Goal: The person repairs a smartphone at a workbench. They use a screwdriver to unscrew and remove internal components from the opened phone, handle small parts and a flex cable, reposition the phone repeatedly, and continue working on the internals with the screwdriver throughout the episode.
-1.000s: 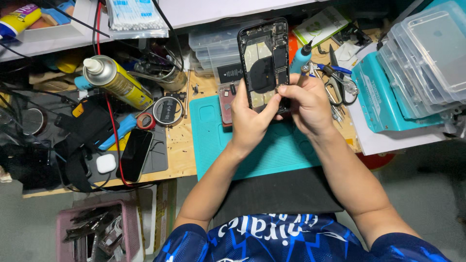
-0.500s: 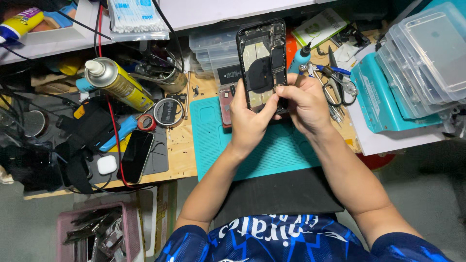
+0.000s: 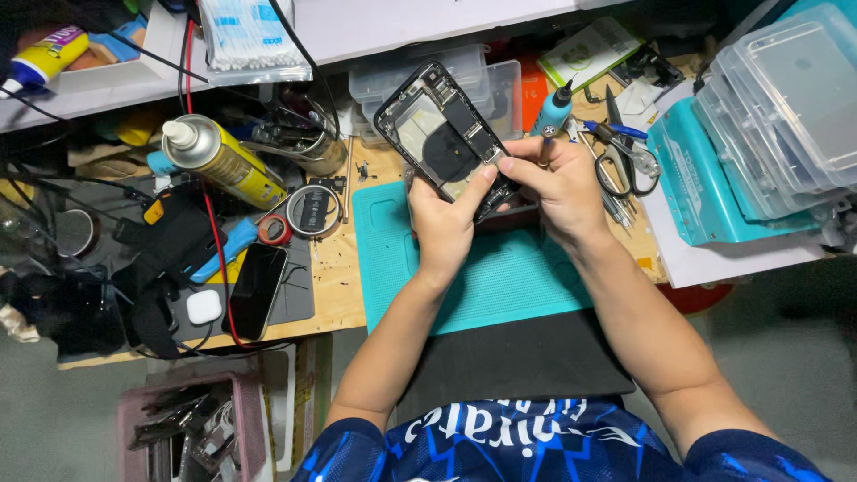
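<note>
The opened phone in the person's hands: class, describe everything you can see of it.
The opened phone is a dark, slim rectangular shell with its back off, so its inside faces the camera: a pale metal plate, a dark round coil near the middle and small black parts along one side. It is held tilted above the teal mat, its top toward the shelf. The left hand grips its lower end from below, and the right hand pinches its lower right edge.
</note>
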`<state>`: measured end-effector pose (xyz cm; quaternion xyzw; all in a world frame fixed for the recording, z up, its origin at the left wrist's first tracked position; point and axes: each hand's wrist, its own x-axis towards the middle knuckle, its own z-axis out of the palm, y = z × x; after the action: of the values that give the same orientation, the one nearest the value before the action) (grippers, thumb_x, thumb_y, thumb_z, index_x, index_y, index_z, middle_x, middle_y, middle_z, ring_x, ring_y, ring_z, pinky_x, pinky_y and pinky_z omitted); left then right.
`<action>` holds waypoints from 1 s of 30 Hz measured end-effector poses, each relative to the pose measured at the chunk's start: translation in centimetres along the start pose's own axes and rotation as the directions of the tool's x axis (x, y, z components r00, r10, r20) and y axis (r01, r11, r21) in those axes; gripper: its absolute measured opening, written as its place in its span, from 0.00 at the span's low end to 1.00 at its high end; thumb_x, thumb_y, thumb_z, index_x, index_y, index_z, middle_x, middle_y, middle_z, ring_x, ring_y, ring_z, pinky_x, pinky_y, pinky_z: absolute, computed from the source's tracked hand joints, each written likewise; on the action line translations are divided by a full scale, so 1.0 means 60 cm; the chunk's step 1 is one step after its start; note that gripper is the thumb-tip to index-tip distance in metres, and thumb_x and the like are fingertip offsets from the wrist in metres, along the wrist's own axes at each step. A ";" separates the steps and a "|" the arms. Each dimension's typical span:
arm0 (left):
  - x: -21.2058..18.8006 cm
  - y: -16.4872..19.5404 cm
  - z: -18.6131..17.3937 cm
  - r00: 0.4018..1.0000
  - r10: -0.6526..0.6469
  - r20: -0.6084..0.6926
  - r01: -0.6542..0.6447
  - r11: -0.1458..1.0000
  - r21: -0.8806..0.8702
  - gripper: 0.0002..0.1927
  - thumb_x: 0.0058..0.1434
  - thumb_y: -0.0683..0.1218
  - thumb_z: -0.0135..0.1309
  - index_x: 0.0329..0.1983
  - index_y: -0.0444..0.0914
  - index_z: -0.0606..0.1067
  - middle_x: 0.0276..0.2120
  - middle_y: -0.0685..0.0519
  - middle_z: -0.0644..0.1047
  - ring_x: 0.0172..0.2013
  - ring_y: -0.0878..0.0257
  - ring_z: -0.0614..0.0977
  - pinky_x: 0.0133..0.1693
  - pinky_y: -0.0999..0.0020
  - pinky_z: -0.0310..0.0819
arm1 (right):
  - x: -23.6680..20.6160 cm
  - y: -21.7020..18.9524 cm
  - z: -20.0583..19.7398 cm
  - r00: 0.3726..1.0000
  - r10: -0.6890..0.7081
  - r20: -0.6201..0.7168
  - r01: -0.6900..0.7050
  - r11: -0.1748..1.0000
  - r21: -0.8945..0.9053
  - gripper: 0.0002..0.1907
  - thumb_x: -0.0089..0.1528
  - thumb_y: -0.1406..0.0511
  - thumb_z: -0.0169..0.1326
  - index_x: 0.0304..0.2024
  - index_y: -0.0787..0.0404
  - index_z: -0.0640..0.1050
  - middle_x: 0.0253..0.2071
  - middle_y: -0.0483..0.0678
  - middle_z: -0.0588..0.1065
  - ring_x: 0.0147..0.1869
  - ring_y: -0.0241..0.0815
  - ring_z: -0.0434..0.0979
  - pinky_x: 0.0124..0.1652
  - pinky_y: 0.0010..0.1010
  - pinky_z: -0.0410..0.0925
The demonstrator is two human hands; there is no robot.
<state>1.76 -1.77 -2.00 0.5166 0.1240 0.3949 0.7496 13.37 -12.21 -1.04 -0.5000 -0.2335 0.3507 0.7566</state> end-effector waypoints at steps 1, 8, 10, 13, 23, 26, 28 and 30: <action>0.001 0.000 -0.002 1.000 0.005 0.007 -0.005 1.000 0.017 0.09 0.65 0.36 0.62 0.48 0.31 0.78 0.42 0.50 0.83 0.39 0.67 0.83 0.42 0.72 0.81 | 0.001 0.001 -0.001 1.000 -0.013 -0.016 0.012 0.999 -0.041 0.11 0.65 0.73 0.58 0.50 0.70 0.81 0.39 0.49 0.81 0.35 0.34 0.81 0.34 0.24 0.74; 0.008 0.000 -0.010 0.999 -0.022 -0.035 0.024 0.999 0.039 0.09 0.63 0.36 0.63 0.46 0.31 0.80 0.41 0.52 0.83 0.40 0.68 0.83 0.46 0.72 0.78 | 0.009 0.006 -0.006 0.995 -0.091 0.033 0.094 0.989 -0.118 0.11 0.64 0.74 0.59 0.50 0.71 0.81 0.42 0.48 0.81 0.41 0.31 0.81 0.43 0.22 0.73; 0.014 -0.001 -0.010 0.994 -0.056 -0.089 0.053 0.998 -0.030 0.09 0.62 0.36 0.64 0.45 0.31 0.80 0.41 0.52 0.83 0.39 0.68 0.83 0.44 0.73 0.78 | 0.008 0.003 -0.006 0.999 -0.043 0.022 0.045 0.994 -0.101 0.13 0.63 0.73 0.59 0.51 0.70 0.81 0.42 0.47 0.81 0.40 0.30 0.80 0.39 0.21 0.72; 0.016 -0.001 -0.011 0.991 -0.064 -0.121 0.056 0.996 -0.070 0.08 0.62 0.36 0.63 0.45 0.31 0.80 0.40 0.52 0.83 0.38 0.67 0.82 0.44 0.73 0.77 | 0.010 -0.002 -0.009 0.997 -0.029 0.077 0.029 1.000 -0.009 0.15 0.61 0.73 0.58 0.51 0.69 0.81 0.42 0.48 0.82 0.40 0.32 0.81 0.40 0.21 0.74; 0.018 -0.005 -0.013 0.987 -0.111 -0.112 0.092 0.982 -0.164 0.08 0.63 0.35 0.62 0.44 0.28 0.79 0.39 0.48 0.82 0.36 0.63 0.84 0.39 0.66 0.82 | 0.023 -0.013 -0.010 1.000 0.003 -0.016 -0.005 0.989 -0.150 0.11 0.64 0.72 0.59 0.50 0.68 0.81 0.39 0.47 0.81 0.35 0.29 0.78 0.34 0.19 0.70; 0.020 -0.004 -0.025 0.977 -0.182 -0.115 0.142 0.947 -0.288 0.08 0.63 0.36 0.60 0.44 0.27 0.77 0.37 0.45 0.81 0.31 0.58 0.85 0.31 0.58 0.86 | 0.027 -0.027 -0.008 1.000 -0.011 -0.016 0.007 0.973 -0.232 0.11 0.66 0.71 0.58 0.51 0.68 0.81 0.41 0.46 0.83 0.38 0.27 0.77 0.37 0.16 0.68; 0.020 -0.005 -0.030 0.979 -0.168 -0.116 0.132 0.954 -0.270 0.08 0.66 0.35 0.60 0.45 0.25 0.77 0.37 0.43 0.81 0.31 0.57 0.85 0.30 0.57 0.85 | 0.033 -0.032 0.001 1.000 -0.020 0.007 0.021 0.965 -0.261 0.11 0.65 0.71 0.59 0.50 0.68 0.81 0.40 0.45 0.83 0.42 0.28 0.82 0.42 0.18 0.73; 0.019 -0.008 -0.035 0.982 -0.160 -0.103 0.132 0.963 -0.237 0.09 0.65 0.36 0.60 0.46 0.25 0.77 0.38 0.43 0.81 0.31 0.57 0.85 0.31 0.57 0.86 | 0.042 -0.031 0.016 0.997 0.078 -0.004 -0.076 0.944 -0.321 0.10 0.63 0.70 0.62 0.46 0.68 0.81 0.34 0.44 0.80 0.33 0.31 0.78 0.33 0.22 0.71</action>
<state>1.48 0.43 -3.10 0.3913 0.1609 0.3806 0.8223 14.87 -10.18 1.05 -0.6235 -0.2710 0.3396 0.6500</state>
